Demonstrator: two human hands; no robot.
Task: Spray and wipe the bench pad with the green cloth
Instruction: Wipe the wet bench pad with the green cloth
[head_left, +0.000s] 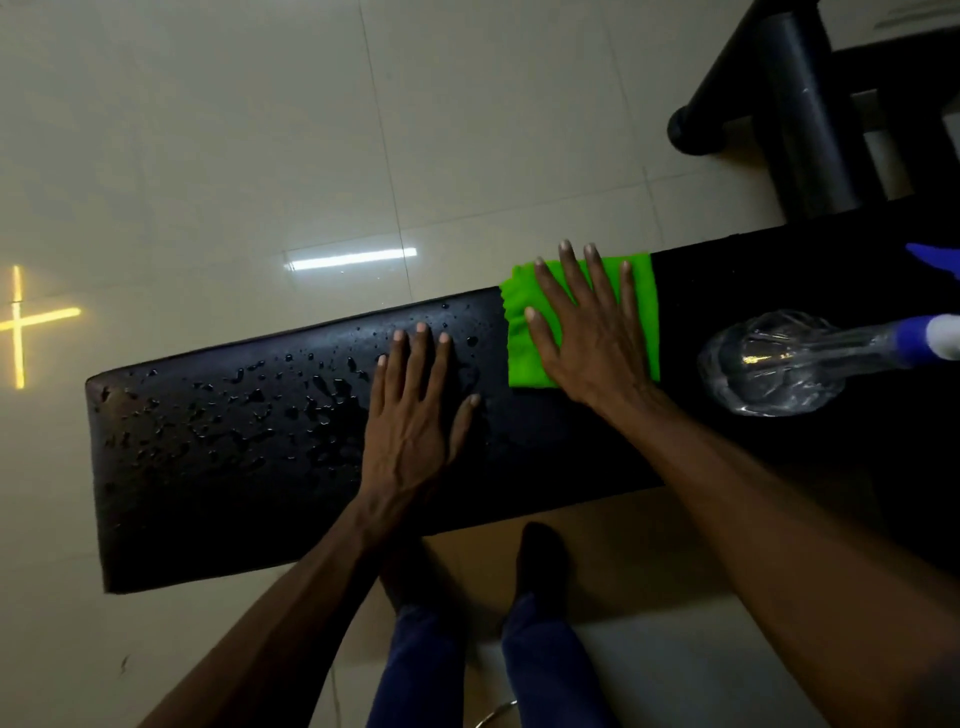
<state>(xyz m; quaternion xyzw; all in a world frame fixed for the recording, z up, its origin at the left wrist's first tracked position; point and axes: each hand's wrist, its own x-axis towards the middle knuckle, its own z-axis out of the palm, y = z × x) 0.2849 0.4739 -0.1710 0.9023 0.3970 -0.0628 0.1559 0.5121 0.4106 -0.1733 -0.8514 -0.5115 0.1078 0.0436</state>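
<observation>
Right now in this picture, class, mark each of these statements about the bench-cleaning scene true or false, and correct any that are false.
1. The right hand lies flat on the green cloth. True.
2. The left hand is gripping the spray bottle. False: it rests open on the bench pad; the bottle lies on its side, untouched, beyond the right hand.
3. Water droplets cover the pad to the left of the left hand. True.
4. The cloth is on the floor. False: it is spread on the pad.
5. The bottle stands upright. False: it lies on the pad.
</observation>
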